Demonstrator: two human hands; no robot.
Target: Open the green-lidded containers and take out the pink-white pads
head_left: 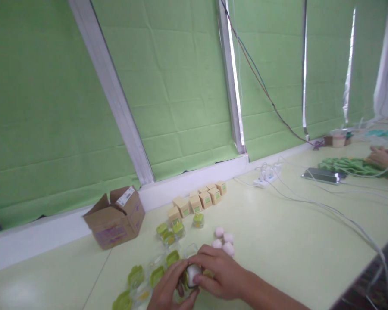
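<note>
My left hand (pixel 170 288) is curled around a small green-and-clear container low in the view, which the fingers mostly cover. A white, rounded, soft-looking piece (pixel 193 274) sits at the container's mouth, with the thumb and fingers of my right hand (pixel 221 272) closed on it. Whether it is fully inside I cannot tell. Just beyond my right hand lie several pale pink round pieces (pixel 228 248). Around my left hand are several open green lids (pixel 157 275) and clear little tubs (pixel 141 292). Farther back stand several closed containers with green lids (pixel 198 220).
Several small tan boxes (pixel 205 199) stand near the wall, and an open cardboard box (pixel 118 219) is at the left. A white power strip (pixel 265 181) trails cables rightward. At right, a phone (pixel 323 175) lies near green netting-like material (pixel 349 165) and another person's hand (pixel 380 157).
</note>
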